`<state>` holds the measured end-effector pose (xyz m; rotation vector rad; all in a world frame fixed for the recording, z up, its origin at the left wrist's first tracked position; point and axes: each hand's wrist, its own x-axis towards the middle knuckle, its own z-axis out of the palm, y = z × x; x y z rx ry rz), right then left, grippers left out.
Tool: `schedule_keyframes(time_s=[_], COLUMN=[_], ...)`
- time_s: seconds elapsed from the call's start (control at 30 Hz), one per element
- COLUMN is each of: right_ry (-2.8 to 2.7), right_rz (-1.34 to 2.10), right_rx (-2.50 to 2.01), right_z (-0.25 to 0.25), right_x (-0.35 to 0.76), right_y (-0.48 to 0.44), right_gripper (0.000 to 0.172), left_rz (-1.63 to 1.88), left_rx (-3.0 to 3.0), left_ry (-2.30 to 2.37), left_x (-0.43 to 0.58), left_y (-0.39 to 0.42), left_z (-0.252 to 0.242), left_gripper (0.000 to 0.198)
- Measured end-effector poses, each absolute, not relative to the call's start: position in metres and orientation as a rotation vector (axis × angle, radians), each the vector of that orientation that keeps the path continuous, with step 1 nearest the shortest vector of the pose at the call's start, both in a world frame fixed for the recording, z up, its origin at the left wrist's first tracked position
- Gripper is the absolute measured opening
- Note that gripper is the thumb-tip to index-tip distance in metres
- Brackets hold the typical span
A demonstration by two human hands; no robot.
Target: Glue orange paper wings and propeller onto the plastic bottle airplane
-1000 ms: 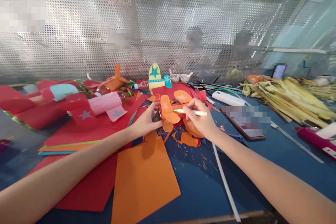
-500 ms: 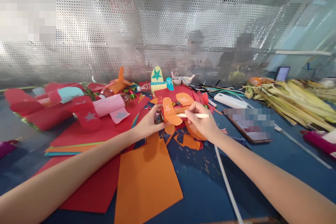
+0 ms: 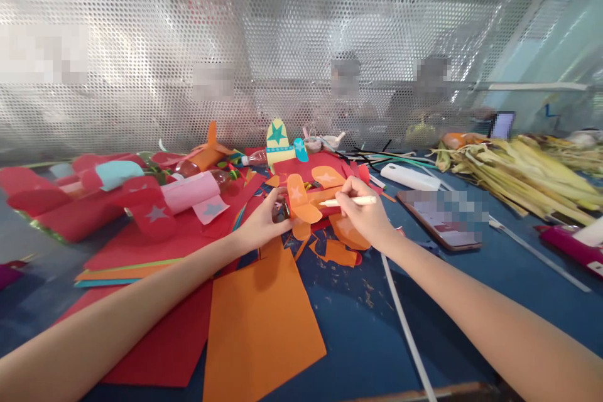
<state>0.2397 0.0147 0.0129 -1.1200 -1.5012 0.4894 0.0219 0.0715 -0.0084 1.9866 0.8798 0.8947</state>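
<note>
Pen (image 3: 362, 200) farther right — phone screen (image 3: 445, 223) blurry

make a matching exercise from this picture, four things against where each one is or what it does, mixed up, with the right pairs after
Things
1. right hand
2. left hand
3. phone on the table
4. orange sheet

Places or states
a. right of both hands
b. runs off the picture's bottom edge
c. grips the pen
d. at the left end of the orange craft

Right pairs
1-c, 2-d, 3-a, 4-b
</note>
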Motion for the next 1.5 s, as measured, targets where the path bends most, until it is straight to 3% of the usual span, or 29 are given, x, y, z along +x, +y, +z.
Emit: schedule_keyframes(time_s=[1.5], right_ry=[-1.444], right_rz=[0.477], right_rx=[-1.082], right_z=[0.016], right_x=[0.253], right_y=[0.02], right_gripper=[0.027], left_rz=[0.868], left_rx=[2.001], left_ry=[0.865], left_x=[0.024], left_y=[0.069], left_z=[-0.004], left_gripper=[0.061])
